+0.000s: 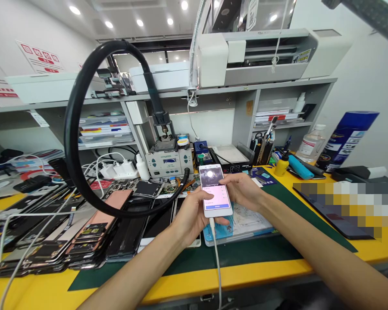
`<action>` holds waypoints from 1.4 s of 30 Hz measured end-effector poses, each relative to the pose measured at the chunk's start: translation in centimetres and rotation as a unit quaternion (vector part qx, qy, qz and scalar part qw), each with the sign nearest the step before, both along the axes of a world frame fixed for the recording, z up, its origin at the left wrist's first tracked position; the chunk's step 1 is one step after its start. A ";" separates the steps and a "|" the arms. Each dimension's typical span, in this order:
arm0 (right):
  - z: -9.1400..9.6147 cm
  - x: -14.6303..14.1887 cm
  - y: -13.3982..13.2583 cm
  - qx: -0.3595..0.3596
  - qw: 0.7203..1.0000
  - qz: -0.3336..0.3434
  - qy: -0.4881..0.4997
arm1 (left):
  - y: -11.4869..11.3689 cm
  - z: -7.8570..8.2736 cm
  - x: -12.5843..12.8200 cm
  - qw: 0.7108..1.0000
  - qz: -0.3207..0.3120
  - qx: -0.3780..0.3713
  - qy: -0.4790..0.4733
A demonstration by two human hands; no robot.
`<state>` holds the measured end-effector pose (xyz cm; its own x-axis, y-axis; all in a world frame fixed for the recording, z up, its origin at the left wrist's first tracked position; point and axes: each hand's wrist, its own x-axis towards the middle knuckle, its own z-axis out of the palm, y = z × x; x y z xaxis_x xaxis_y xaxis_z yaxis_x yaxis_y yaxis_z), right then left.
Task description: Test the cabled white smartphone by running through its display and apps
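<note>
A white smartphone (215, 190) with its screen lit is held upright above the green mat (278, 245). My left hand (189, 215) grips it from below and the left side, fingers wrapped around the lower edge. My right hand (244, 189) holds its right edge, with the thumb resting on the screen. A white cable (217, 258) is plugged into the phone's bottom and hangs down over the table's front edge.
Stacks of phone screens and panels (67, 232) fill the left of the yellow table (29, 288). A thick black hose (73, 129) loops up from the soldering station (170, 161). A blue tray (242, 224) lies under the phone. Bottles, tools and a blue box (349, 137) stand at the right.
</note>
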<state>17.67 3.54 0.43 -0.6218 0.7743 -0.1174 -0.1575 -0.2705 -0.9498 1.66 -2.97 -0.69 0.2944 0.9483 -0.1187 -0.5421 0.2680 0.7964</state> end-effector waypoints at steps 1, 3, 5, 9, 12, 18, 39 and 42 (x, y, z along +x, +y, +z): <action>0.0 0.0 0.0 -0.001 1.000 -0.001 -0.001 | 0.0 0.0 0.0 1.000 0.001 0.000 0.003; 0.1 -0.1 -0.1 -0.003 1.000 -0.006 -0.003 | 0.0 0.0 0.1 1.000 0.003 -0.001 0.011; 0.1 -0.1 -0.1 -0.008 1.000 -0.013 -0.009 | 0.0 -0.1 0.1 1.000 0.007 0.003 0.021; -0.1 -0.1 0.1 -0.012 1.000 -0.018 -0.013 | 0.1 -0.2 0.3 0.999 0.012 0.012 0.045; -0.3 -0.1 0.2 -0.011 1.000 -0.017 -0.009 | 0.1 -0.2 0.3 0.999 0.010 0.010 0.043; -0.2 -0.1 0.2 -0.005 1.000 -0.008 -0.005 | 0.1 -0.2 0.0 1.000 -0.007 0.007 0.010; -0.3 -0.2 0.2 -0.022 1.000 -0.022 -0.006 | 0.0 -0.4 0.2 0.999 0.003 0.005 0.037; -0.2 -0.3 0.2 -0.025 0.999 -0.022 -0.006 | 0.0 -0.4 0.2 0.999 0.002 0.008 0.038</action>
<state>17.38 3.74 0.25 -0.5858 0.7937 -0.1639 -0.1583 -0.3104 -0.9373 1.86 -2.92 -1.07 0.2804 0.9516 -0.1257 -0.4818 0.2528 0.8390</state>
